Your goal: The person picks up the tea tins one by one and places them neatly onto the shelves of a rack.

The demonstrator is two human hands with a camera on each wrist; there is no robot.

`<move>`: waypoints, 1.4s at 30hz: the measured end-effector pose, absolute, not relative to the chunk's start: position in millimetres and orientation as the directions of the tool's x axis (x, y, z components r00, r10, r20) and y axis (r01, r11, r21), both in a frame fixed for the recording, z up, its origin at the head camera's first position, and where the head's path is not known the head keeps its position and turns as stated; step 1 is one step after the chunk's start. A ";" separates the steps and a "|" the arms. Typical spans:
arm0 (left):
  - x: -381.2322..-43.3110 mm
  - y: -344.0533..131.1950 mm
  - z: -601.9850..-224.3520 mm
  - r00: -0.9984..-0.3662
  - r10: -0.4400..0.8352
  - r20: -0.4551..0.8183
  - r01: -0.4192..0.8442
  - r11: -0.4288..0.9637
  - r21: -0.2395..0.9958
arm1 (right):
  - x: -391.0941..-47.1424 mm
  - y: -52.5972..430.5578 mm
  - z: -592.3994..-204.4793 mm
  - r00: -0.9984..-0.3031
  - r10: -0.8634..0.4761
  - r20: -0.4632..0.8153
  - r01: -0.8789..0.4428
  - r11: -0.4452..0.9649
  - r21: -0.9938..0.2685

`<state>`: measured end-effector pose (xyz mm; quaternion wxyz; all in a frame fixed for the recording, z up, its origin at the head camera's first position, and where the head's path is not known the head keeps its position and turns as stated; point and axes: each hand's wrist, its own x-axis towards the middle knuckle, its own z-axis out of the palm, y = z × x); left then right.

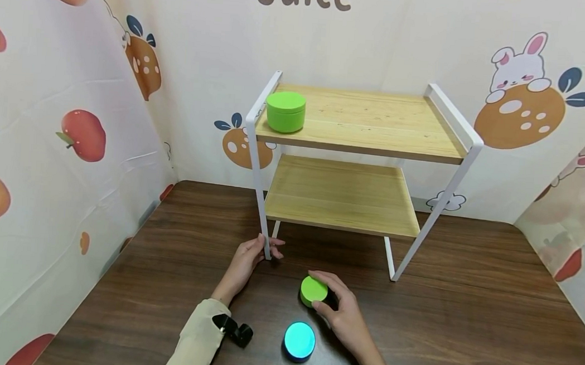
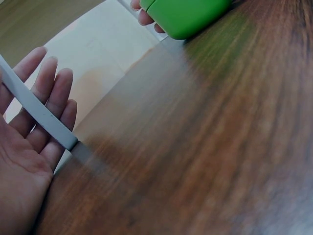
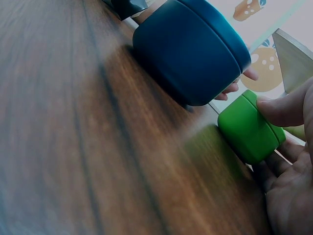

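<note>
A small green lidded jar (image 1: 313,291) stands on the table, and my right hand (image 1: 344,317) holds it between thumb and fingers. In the right wrist view the thumb presses near the lid of the green jar (image 3: 247,127). A blue jar (image 1: 299,341) with a shiny lid stands closer to me, apart from both hands. My left hand (image 1: 244,263) holds the front left leg (image 2: 41,110) of a two-tier shelf (image 1: 344,197) near its foot. The leg crosses the palm, with the fingers behind it. On the upper tier's left end sits a larger green jar (image 1: 285,113).
The shelf has white metal side frames and pale wood boards, and stands at the back of the dark wood table (image 1: 464,327). Printed cloth (image 1: 361,47) hangs behind it and at both sides. A black strap device (image 1: 233,329) is on my left wrist.
</note>
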<state>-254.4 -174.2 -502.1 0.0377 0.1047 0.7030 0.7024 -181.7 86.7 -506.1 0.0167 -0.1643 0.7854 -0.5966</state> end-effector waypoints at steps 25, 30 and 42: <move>-252.1 -178.3 -503.2 -0.978 0.189 0.093 0.096 0.008 0.995 | -178.9 80.8 -505.9 -0.944 -0.263 0.199 -0.264 0.243 -0.933; -252.9 -177.5 -503.2 -0.976 0.192 0.100 0.101 -0.005 0.995 | -178.3 81.2 -503.9 -0.936 -0.244 0.253 -0.308 0.225 -0.924; -254.4 -174.0 -504.1 -0.977 0.189 0.096 0.094 -0.018 0.995 | -181.2 88.5 -494.6 -0.918 -0.220 0.330 -0.371 0.184 -0.910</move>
